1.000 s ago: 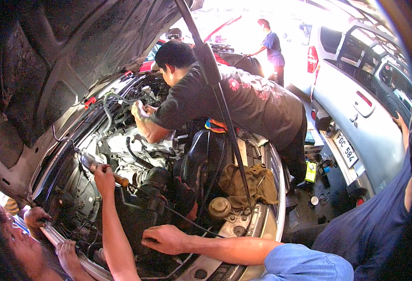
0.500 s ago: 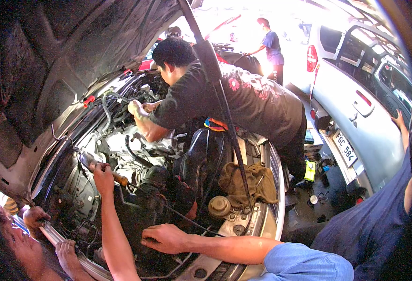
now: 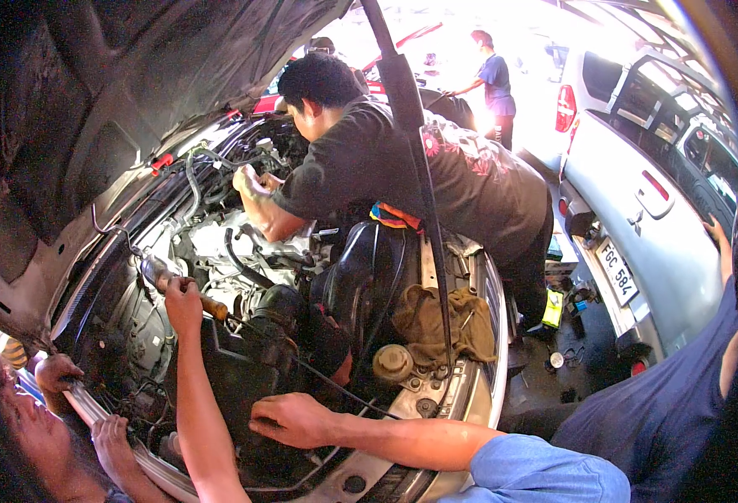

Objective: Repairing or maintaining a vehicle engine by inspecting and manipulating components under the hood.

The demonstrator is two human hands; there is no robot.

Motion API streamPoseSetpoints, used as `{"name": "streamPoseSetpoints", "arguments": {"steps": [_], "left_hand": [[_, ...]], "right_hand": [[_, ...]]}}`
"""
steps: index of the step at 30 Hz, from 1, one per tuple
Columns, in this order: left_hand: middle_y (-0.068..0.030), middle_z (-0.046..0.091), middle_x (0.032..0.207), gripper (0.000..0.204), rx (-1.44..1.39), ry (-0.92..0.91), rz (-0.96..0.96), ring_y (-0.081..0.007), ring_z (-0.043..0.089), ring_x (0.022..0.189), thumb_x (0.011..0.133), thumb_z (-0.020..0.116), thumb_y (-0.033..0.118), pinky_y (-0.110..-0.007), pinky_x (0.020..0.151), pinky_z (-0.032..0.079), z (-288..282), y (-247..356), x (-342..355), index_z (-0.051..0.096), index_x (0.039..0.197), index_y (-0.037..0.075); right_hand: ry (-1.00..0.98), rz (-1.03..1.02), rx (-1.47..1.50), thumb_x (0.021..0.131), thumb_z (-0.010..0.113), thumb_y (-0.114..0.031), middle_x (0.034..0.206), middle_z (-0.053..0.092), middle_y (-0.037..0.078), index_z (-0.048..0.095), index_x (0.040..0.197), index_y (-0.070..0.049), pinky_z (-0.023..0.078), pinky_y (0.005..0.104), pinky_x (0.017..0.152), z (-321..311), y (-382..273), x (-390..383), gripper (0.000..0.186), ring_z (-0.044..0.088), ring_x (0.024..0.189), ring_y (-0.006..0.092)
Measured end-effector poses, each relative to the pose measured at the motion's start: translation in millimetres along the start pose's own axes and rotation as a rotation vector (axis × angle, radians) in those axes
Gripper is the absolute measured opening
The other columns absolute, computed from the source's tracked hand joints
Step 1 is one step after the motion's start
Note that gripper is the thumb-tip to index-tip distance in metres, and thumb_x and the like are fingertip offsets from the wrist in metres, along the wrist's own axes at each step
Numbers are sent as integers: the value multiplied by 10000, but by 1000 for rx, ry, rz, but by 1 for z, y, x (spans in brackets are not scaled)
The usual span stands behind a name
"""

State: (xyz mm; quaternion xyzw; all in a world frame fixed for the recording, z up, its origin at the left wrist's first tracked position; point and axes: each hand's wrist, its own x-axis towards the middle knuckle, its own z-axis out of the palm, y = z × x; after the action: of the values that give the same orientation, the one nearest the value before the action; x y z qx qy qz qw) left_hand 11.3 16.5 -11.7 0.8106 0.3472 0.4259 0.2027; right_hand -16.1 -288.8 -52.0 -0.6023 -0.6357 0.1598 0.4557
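Note:
My left hand [image 3: 184, 306] is wrapped round the handle of a hand-held work lamp [image 3: 153, 270] over the left side of the engine bay. The lamp has a metal head, an orange-brown handle end and a wire hook that reaches up beside the raised hood [image 3: 67, 159]. A black cable [image 3: 335, 386] trails from it toward the front right. My right hand [image 3: 289, 419], below a blue sleeve, is loosely closed over a black box-shaped engine part [image 3: 235, 369]; nothing shows in its fingers. Ahead, a co-worker [image 3: 344, 168] leans in, both hands among hoses at the far side.
A dark prop rod [image 3: 415, 142] crosses the view. A brown cloth [image 3: 444, 327] and a round cap [image 3: 392, 362] lie at the right front edge. Another person's hands [image 3: 59, 377] hold the left fender. Beyond are a silver vehicle [image 3: 637, 193], floor tools and a standing person [image 3: 495, 84].
The view has shifted slightly, so the prop rod and leaning co-worker appear a little farther right. My hands keep their places on the lamp and over the black box.

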Motion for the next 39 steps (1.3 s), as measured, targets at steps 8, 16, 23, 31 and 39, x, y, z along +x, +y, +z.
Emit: {"name": "streamPoseSetpoints", "arguments": {"steps": [8,16,23,31,39], "left_hand": [[-200,687,977,251,34,20,-9,-390,647,924,840,577,212,-441,850,491,2,-1,0,680,974,25],[-193,683,967,241,26,14,-27,-385,643,942,855,587,224,-439,861,485,1,-1,0,679,968,31],[-198,688,966,246,23,17,-26,-388,650,921,836,573,200,-437,857,490,1,3,-1,677,976,28],[-207,680,974,248,-13,-2,-19,-389,643,932,838,576,197,-441,865,486,-3,7,-4,666,967,5],[-184,671,916,246,35,51,59,-349,636,850,867,556,187,-432,784,480,1,2,-3,653,967,-17]], "right_hand": [[-3,1,-3,959,562,-281,930,632,169,607,986,-20,500,480,716,-1,-1,0,266,622,879,391],[2,16,4,958,563,-279,933,640,158,599,982,-26,503,479,719,0,-2,0,256,629,880,387],[-1,14,6,953,572,-267,932,642,161,600,986,-23,505,477,721,0,0,0,247,631,878,388],[5,2,-7,941,593,-260,913,634,167,602,979,-16,506,478,700,2,1,0,247,632,849,387],[47,-31,20,948,559,-297,853,620,190,576,925,-36,499,524,717,3,0,0,263,622,835,423]]}}
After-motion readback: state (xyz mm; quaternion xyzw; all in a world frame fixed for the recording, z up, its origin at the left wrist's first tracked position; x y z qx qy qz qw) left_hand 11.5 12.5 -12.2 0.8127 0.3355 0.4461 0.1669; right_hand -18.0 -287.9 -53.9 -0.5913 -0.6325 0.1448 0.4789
